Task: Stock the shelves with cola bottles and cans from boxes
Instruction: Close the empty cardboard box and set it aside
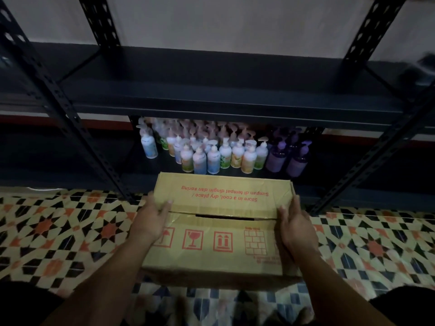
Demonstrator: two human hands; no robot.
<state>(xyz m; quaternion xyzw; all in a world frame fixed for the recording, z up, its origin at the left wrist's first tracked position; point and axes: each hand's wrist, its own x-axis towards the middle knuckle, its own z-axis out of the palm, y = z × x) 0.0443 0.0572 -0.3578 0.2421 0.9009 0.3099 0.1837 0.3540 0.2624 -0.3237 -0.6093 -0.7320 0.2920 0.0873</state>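
A closed cardboard box (219, 234) with red handling symbols and red print sits low over the patterned floor, right in front of the dark metal shelving (211, 107). My left hand (151, 220) grips its left top edge, thumb on the top flap and fingers down the side. On the opposite top edge, my right hand (294, 224) holds the box the same way. A narrow dark gap shows between the flaps. What the box contains is hidden. No cola bottles or cans are visible.
Several pump bottles (226, 149), white and purple, stand on the low shelf behind the box. The middle shelf board (188, 85) above them carries nothing. Slotted uprights (77, 128) flank the bay. Patterned floor tiles (58, 231) spread left and right.
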